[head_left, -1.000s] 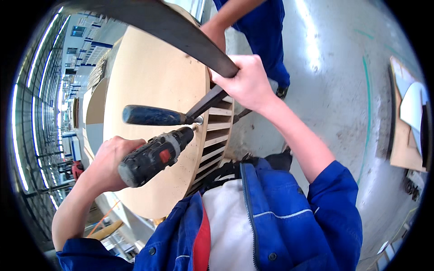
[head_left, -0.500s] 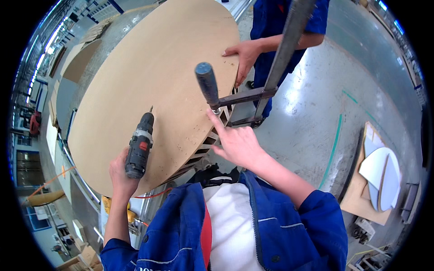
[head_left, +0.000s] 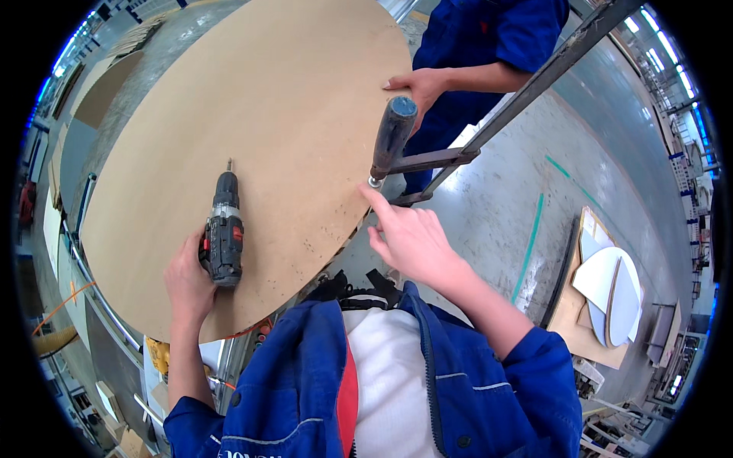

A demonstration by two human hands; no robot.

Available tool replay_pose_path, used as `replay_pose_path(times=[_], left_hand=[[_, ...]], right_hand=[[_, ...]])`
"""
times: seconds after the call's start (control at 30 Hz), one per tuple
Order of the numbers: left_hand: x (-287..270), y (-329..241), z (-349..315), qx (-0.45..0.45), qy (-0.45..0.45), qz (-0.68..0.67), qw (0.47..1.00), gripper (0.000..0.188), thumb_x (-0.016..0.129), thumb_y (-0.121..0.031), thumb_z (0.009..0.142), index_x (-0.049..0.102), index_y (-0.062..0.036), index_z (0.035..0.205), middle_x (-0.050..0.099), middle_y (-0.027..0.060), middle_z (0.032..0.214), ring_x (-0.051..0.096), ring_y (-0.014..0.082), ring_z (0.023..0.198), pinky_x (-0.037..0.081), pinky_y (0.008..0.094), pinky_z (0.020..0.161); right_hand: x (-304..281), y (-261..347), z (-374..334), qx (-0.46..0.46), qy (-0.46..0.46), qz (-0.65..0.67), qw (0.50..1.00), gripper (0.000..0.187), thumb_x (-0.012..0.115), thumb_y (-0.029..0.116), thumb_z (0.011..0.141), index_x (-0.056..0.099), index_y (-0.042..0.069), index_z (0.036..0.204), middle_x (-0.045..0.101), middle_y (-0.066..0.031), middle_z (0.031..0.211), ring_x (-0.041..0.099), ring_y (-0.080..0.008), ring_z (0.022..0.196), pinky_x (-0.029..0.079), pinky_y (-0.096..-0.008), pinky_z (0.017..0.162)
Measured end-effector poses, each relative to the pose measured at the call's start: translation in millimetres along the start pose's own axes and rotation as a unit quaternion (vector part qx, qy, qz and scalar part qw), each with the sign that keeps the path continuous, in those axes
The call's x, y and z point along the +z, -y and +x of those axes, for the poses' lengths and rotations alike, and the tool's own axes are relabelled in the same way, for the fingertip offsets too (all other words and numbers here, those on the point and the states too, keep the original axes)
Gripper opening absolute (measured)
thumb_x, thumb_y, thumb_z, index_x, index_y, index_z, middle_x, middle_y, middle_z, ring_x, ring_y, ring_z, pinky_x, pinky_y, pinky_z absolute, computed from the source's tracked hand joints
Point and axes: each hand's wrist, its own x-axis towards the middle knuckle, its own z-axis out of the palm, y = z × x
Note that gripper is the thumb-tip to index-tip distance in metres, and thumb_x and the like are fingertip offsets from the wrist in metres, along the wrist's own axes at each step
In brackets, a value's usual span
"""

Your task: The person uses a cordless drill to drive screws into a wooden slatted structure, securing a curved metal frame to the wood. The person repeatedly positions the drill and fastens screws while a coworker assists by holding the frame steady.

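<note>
"Glossy grey floor spreads right of that broad, round-edged tan wooden board. Where's the black-and-red cordless drill?"

"Over the board's near left part, gripped in the left hand."

"And the right hand?"

"Loosely spread, pointing at the board's right edge, just beside the blue-handled dark metal clamp."

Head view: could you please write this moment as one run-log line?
left hand: holds drill; right hand: index finger at edge of panel, beside clamp; co-worker's hand: on panel edge
</note>
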Motion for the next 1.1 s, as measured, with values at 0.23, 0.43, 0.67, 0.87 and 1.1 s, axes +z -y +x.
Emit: replay_pose_path(times=[0.23, 0.43, 0.67, 0.87, 1.1], left_hand=[[-1.3, 0.4, 9.4, 0.005, 0.033, 0.002, 0.999, 0.072, 0.093, -0.029, 0.069, 0.063, -0.0036, 0.129, 0.068, 0.0152, 0.108, 0.067, 0.0381, 0.097, 0.053, 0.0464, 0.082], [0.9, 6.0, 8.3, 0.005, 0.027, -0.008, 1.000, 0.072, 0.093, -0.029, 0.069, 0.063, -0.0033, 0.129, 0.067, 0.0162, 0.106, 0.067, 0.0393, 0.096, 0.053, 0.0466, 0.081], [-19.7, -4.2, 13.4, 0.059, 0.038, -0.050, 0.996, 0.050, 0.083, -0.013, 0.076, 0.065, -0.0027, 0.122, 0.069, 0.0178, 0.098, 0.068, 0.0381, 0.091, 0.053, 0.0433, 0.080], [-85.0, -78.9, 24.6, -0.079, 0.230, -0.197, 0.950, 0.031, 0.078, -0.007, 0.082, 0.070, -0.0026, 0.111, 0.070, 0.0065, 0.085, 0.068, 0.0190, 0.080, 0.056, 0.0366, 0.076], [-89.3, -170.5, 62.8, -0.092, 0.345, -0.204, 0.912, 0.022, 0.074, -0.008, 0.088, 0.065, -0.0023, 0.107, 0.066, 0.0027, 0.078, 0.065, 0.0099, 0.066, 0.055, 0.0282, 0.059]], right_hand=[[-7.7, -1.5, -1.2, 0.043, 0.047, 0.054, 0.997, 0.052, 0.065, 0.011, 0.088, 0.052, 0.008, 0.138, 0.067, -0.0100, 0.066, 0.068, -0.0337, 0.061, 0.052, -0.0475, 0.058], [-1.3, 1.7, 8.5, 0.039, -0.004, -0.079, 0.996, 0.033, 0.069, 0.010, 0.085, 0.066, 0.009, 0.118, 0.064, -0.0071, 0.060, 0.069, -0.0245, 0.057, 0.053, -0.0380, 0.056], [-1.8, -12.8, -17.0, -0.022, -0.092, 0.061, 0.994, 0.025, 0.074, 0.007, 0.082, 0.071, 0.008, 0.107, 0.066, -0.0073, 0.065, 0.064, -0.0177, 0.054, 0.049, -0.0310, 0.053], [-25.8, -64.4, -11.2, 0.107, -0.462, 0.224, 0.852, 0.023, 0.080, 0.007, 0.085, 0.066, 0.002, 0.102, 0.057, -0.0008, 0.069, 0.054, -0.0091, 0.063, 0.047, -0.0270, 0.066], [-37.7, -104.0, 28.7, -0.011, -0.404, 0.313, 0.860, 0.043, 0.077, 0.022, 0.094, 0.061, 0.002, 0.128, 0.062, -0.0039, 0.111, 0.056, -0.0122, 0.102, 0.045, -0.0276, 0.090]])
